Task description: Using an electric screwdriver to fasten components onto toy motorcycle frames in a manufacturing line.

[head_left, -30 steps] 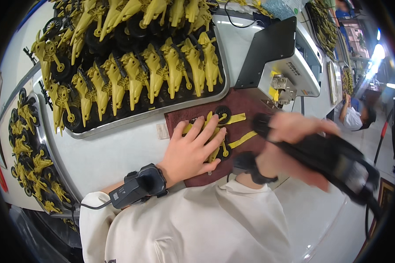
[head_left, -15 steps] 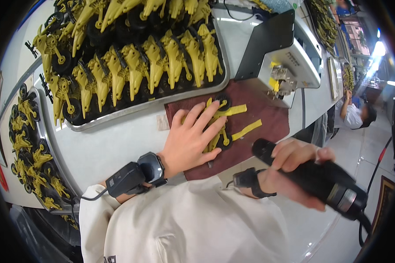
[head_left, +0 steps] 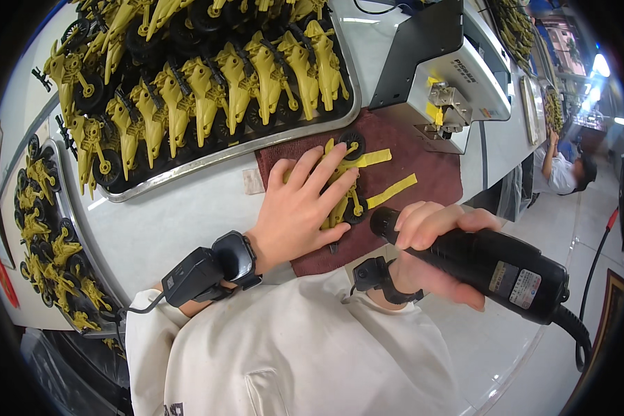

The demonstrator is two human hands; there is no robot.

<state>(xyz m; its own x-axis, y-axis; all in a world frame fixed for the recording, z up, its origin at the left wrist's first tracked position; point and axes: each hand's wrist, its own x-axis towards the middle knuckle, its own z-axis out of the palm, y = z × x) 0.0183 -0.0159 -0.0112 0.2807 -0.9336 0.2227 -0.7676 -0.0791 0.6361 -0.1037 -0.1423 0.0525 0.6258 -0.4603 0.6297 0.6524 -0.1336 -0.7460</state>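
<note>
My left hand point(head_left: 295, 211) lies spread over a yellow toy motorcycle point(head_left: 338, 212), holding it down on a dark red cloth point(head_left: 433, 161). The hand covers most of its body; two black wheels point(head_left: 354, 144) show beyond the fingers. A yellow strip point(head_left: 371, 159) and a second yellow strip point(head_left: 394, 191) reach rightward from near the wheels. My right hand point(head_left: 433, 232) is wrapped round a black corded handheld power tool point(head_left: 496, 267). Its round front end points left toward the toy, a little apart from the lower wheel.
A metal-rimmed tray point(head_left: 208, 165) of yellow toy motorcycles fills the far left, with another tray point(head_left: 73, 208) nearer. Beyond the cloth stands a white-and-black tape dispenser point(head_left: 423, 90). A cable point(head_left: 584, 350) hangs from the tool. A person point(head_left: 561, 166) sits at the far right.
My right hand has brought the power tool leftward, nearer the toy, and turned its label into view. My left hand stays spread on the toy motorcycle.
</note>
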